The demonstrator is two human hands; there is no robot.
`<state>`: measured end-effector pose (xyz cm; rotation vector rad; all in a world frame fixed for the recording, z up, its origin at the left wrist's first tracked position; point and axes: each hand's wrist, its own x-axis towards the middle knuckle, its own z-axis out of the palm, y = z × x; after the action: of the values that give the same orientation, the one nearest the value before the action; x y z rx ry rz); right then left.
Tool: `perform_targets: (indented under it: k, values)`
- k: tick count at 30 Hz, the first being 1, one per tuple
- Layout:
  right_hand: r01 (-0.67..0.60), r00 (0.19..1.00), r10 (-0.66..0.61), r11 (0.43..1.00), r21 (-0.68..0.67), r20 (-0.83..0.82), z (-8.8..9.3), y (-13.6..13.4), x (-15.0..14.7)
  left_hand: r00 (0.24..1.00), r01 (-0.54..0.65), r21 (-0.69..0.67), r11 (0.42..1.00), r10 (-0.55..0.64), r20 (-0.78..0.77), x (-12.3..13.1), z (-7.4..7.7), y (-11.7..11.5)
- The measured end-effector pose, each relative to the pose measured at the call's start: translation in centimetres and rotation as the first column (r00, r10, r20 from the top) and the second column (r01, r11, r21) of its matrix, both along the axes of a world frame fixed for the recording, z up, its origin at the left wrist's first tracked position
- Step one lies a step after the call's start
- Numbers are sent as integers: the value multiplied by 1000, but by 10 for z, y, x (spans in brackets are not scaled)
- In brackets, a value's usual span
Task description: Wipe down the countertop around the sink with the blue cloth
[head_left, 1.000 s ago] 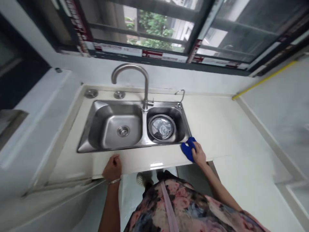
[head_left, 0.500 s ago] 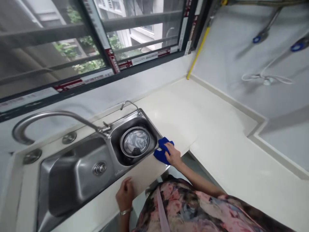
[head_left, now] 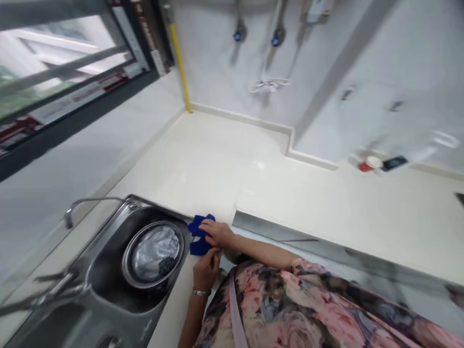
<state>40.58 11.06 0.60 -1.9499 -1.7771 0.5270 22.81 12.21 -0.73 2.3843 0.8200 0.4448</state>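
Observation:
A bunched blue cloth (head_left: 200, 247) lies on the pale counter at the corner of the sink. My right hand (head_left: 221, 234) rests over it, fingers curled onto the fabric. Just below, my left hand (head_left: 206, 270), with a band at the wrist, has its fingers pinched at the cloth's near edge, close to my right fingers; its fingertips are partly hidden. Beside the cloth is the steel sink (head_left: 105, 270). In its basin sits a round metal strainer (head_left: 125, 263) with clear plastic and a dark item inside.
A small curved tap (head_left: 87, 199) and a larger, blurred faucet (head_left: 47, 295) stand along the sink. The white counter (head_left: 203, 154) turns the corner to the right. A red and white cup (head_left: 370, 163) and a phone (head_left: 394, 163) lie near the wall. A yellow pipe (head_left: 180, 67) runs down the corner.
My view has swung to the right. My left hand has moved from the sink's front edge over to the blue cloth, beside my right hand, which stays on it.

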Motion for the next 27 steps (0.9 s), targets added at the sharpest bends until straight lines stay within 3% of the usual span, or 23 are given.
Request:
perform_targets:
  k: [5, 11, 15, 17, 20, 27]
  values:
    - [62, 995, -63, 998, 17, 78, 7, -2, -2, 993, 105, -41, 994, -102, 53, 4, 7, 25]
    - [222, 958, -216, 975, -7, 188, 13, -22, -29, 985, -38, -98, 994, 54, 166, 18, 18, 55]
    - [324, 927, -305, 944, -54, 218, 18, -31, -44, 960, 114, 73, 991, -128, 250, 43, 26, 57]
    - [359, 911, -331, 930, -77, 247, 20, -32, -46, 945, 179, 143, 973, -210, 249, 44, 24, 56]
    - [359, 904, -324, 929, -85, 279, 22, -33, -45, 934, 204, 165, 965, -242, 262, 19, 8, 52]
    - [348, 901, -343, 937, 33, 266, 5, -28, -42, 969, 140, 196, 971, -175, 177, -91, -59, 22]
